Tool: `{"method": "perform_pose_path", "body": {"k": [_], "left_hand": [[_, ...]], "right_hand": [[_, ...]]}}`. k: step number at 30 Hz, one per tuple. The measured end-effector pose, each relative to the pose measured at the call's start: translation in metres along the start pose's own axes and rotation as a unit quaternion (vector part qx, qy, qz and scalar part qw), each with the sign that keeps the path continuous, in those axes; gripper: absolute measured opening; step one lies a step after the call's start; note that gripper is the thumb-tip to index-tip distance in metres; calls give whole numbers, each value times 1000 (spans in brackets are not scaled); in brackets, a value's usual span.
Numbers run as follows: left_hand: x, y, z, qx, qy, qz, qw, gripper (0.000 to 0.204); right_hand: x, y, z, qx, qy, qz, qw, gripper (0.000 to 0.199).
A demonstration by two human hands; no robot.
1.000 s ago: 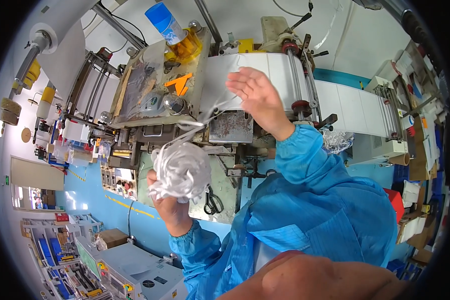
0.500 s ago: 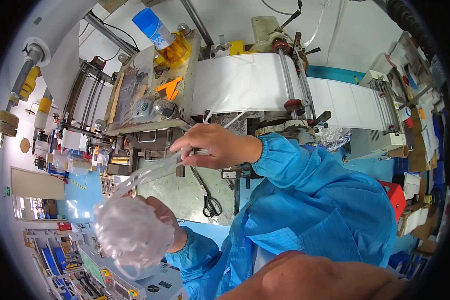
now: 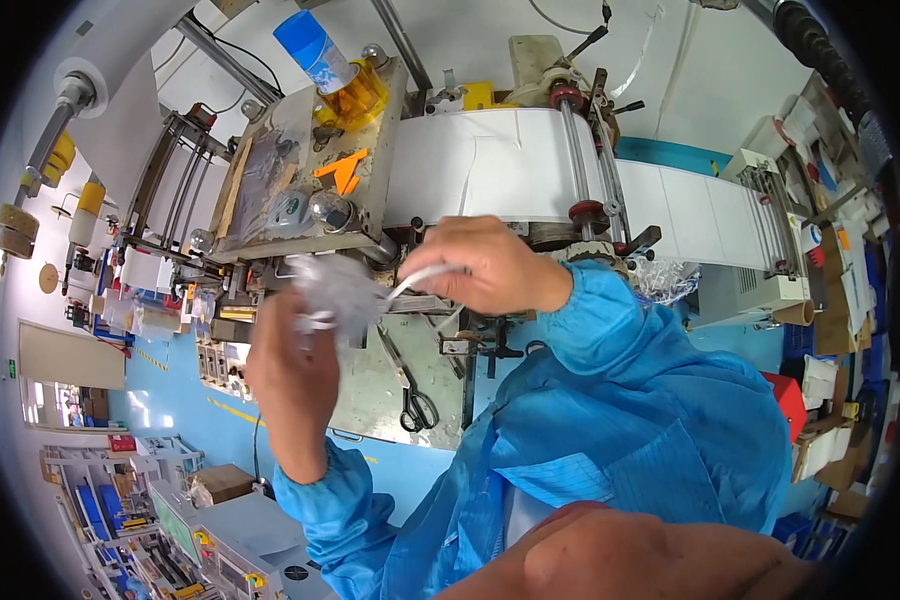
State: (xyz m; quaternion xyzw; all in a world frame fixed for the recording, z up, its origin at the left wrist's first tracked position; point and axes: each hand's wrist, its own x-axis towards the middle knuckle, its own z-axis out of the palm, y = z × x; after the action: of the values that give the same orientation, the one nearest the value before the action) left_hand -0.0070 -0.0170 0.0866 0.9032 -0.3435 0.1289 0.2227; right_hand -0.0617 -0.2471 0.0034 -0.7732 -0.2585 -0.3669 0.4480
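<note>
Clutching a crumpled bundle of white material, the left hand closes around its lower part, while the right hand pinches a white strip running from the bundle. Both are raised in front of the machine, just left of the white web on its rollers. Scissors lie on the plate below.

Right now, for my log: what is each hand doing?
Left hand: closed on a crumpled bundle of white strip material.
Right hand: closed, fingers pinching a white strip from that bundle.
</note>
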Motion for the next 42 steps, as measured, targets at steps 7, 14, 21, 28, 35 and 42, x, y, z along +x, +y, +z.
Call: {"method": "perform_pose_path", "body": {"k": [7, 14, 21, 28, 35, 42], "left_hand": [[-18, -25, 37, -595, -300, -29, 746, 28], [-20, -20, 63, -759, -213, -121, 603, 73], [-26, -39, 81, -772, -168, -189, 583, 86], [-31, -60, 97, -848, -171, -175, 470, 76], [-29, -52, 100, -829, -175, -181, 500, 70], [-22, -35, 96, -776, -179, -141, 588, 76]], "right_hand": [[24, 39, -50, 229, -203, 66, 950, 57], [-11, 213, -116, -304, -308, 441, 786, 71], [-29, 254, -102, -350, -281, 486, 750, 66], [5, 201, -92, 287, 89, 615, 729, 42], [-28, 202, -71, 555, 270, 512, 597, 46], [-39, 170, -42, 559, 420, 467, 542, 38]]}}
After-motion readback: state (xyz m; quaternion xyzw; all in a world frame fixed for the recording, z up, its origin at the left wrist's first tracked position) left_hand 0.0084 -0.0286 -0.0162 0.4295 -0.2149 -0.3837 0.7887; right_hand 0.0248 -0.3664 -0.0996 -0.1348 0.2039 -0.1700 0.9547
